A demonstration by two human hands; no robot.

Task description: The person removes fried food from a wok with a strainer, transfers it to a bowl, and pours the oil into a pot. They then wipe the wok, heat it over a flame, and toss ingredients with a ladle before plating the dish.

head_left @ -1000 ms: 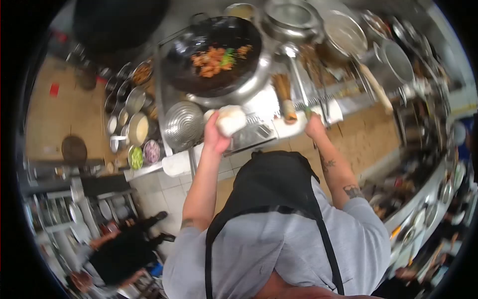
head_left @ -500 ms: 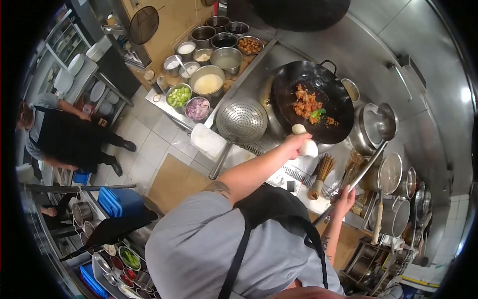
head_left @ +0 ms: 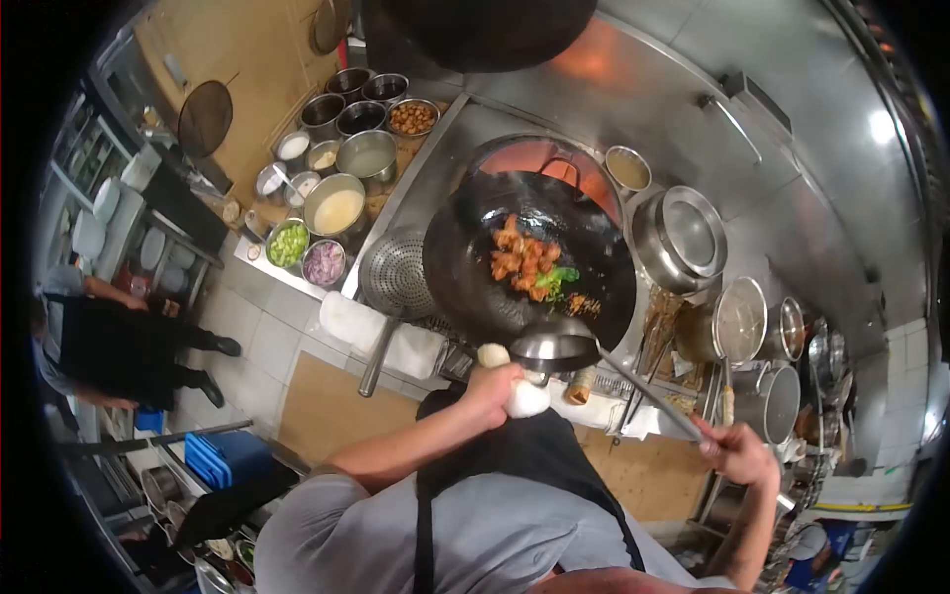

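Judging by the wok, a cooking step is in hand, pan off its seat. Left hand [head_left: 489, 396] clamped on a bunched white cloth [head_left: 528, 398] at the near side of the black wok [head_left: 460, 297]; can't tell if it grips the rim or a handle through it. Wok sits forward of the glowing burner [head_left: 522, 155], holding browned chunks [head_left: 522, 257] and green pieces [head_left: 560, 278]. Ladle [head_left: 556, 344] bowl shows over the near rim, apart from the food; right hand [head_left: 740, 453] closed round its handle. My read: next move calls for a firm cloth grip and steady wok. Surface and room: co-worker [head_left: 129, 332] far left on the tiled floor [head_left: 259, 342], blue box [head_left: 233, 458] below; then chopped greens [head_left: 288, 245], purple onion [head_left: 324, 263], a tub of yellowish liquid [head_left: 338, 210], perforated strainer [head_left: 398, 275]; right of the wok, lidded pot [head_left: 693, 233], mesh sieve [head_left: 740, 319], deep stockpot [head_left: 777, 408].
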